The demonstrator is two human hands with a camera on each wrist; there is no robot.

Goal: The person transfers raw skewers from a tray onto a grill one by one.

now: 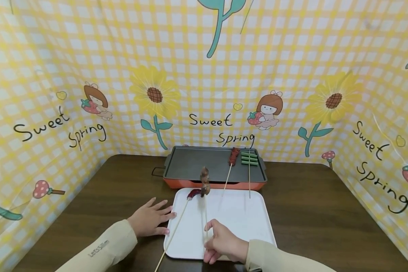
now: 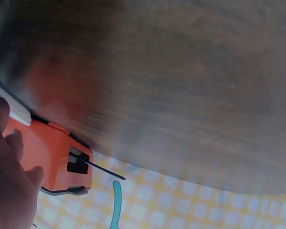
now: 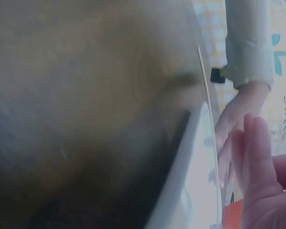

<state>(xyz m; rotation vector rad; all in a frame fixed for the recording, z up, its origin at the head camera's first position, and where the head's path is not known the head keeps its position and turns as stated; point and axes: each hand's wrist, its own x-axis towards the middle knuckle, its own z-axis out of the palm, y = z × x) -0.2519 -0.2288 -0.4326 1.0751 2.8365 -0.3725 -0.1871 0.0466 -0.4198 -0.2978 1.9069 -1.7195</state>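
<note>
My right hand (image 1: 222,241) pinches the thin wooden stick of a skewer with brown meat chunks (image 1: 205,177). The meat is raised over the far edge of a white tray (image 1: 238,223), tip toward the grill. Beside it a skewer with a dark red, curved piece (image 1: 193,193) lies across the tray's left side, its stick passing over the near edge. My left hand (image 1: 151,219) has its fingers spread, fingertips at the tray's left rim. In the right wrist view my right hand (image 3: 260,176) is close up, with a bare stick (image 3: 210,109) beside it.
Behind the tray stands an orange electric grill (image 1: 190,166) with a dark plate and a wire handle (image 1: 158,172) on its left. On its right side lie a red meat skewer (image 1: 234,156) and a skewer of green pieces (image 1: 249,158), sticks pointing toward me. Patterned cloth (image 1: 204,83) surrounds the table.
</note>
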